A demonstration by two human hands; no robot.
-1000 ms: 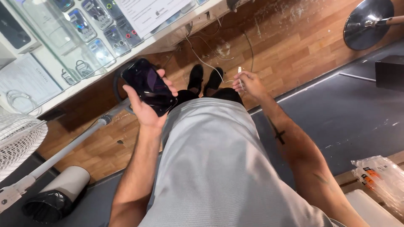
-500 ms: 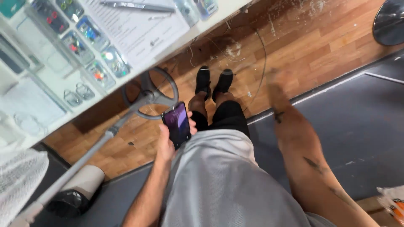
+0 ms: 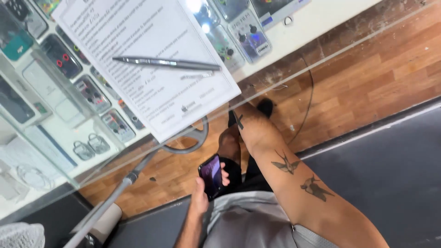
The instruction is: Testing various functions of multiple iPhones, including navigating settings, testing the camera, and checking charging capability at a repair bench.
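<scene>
- My left grip [image 3: 200, 198] wraps the dark phone [image 3: 212, 175] low by my waist, over open wood floor [image 3: 367, 78].
- My right arm reaches to the glass bench [image 3: 317, 18] edge; its grip is hidden under the paper form [image 3: 156, 92], state unclear.
- A pen [image 3: 166, 63] lies on the form.
- The case below holds small packaged gadgets [image 3: 94, 96].

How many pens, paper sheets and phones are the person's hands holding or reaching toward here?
Silver metal pen lying on the sheet: 1
White printed paper sheet on the glass counter: 1
Dark smartphone with a lit screen, held in the left hand: 1
Total: 3
The right hand is at the sheet's lower corner; contact unclear.
</scene>
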